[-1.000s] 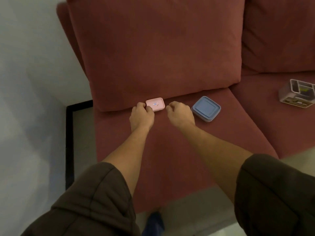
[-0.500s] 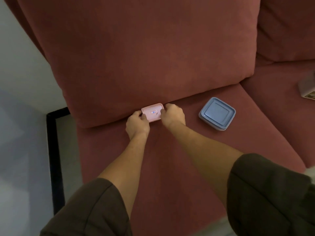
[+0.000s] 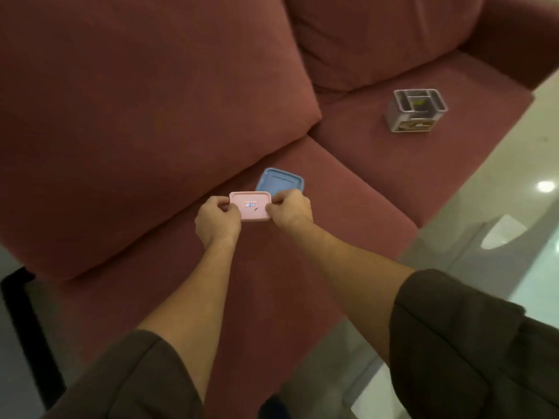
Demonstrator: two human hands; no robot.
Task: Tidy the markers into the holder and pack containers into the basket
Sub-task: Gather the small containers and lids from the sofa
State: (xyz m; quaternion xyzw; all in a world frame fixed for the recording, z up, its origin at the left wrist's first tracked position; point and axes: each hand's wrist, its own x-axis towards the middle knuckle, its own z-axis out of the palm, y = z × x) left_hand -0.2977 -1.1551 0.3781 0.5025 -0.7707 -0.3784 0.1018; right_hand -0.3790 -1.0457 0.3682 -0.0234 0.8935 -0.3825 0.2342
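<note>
A small pink container (image 3: 250,206) with a little label on its lid is held above the red sofa seat. My left hand (image 3: 217,221) grips its left end and my right hand (image 3: 289,208) grips its right end. Just behind it a blue container (image 3: 278,179) with a square lid lies on the seat, partly hidden by the pink one and my right hand. A grey compartmented holder (image 3: 416,111) stands upright on the right seat cushion; something yellow shows inside it. No basket or loose markers are in view.
A large red back cushion (image 3: 136,116) leans over the left seat. The sofa seat's front edge (image 3: 378,246) meets a glossy pale floor (image 3: 499,222) on the right. A black frame (image 3: 18,313) stands at the left.
Both hands closed on the pink container at the cushion's base and lifted it off the seat toward me. The view swung right, bringing the holder and floor into sight.
</note>
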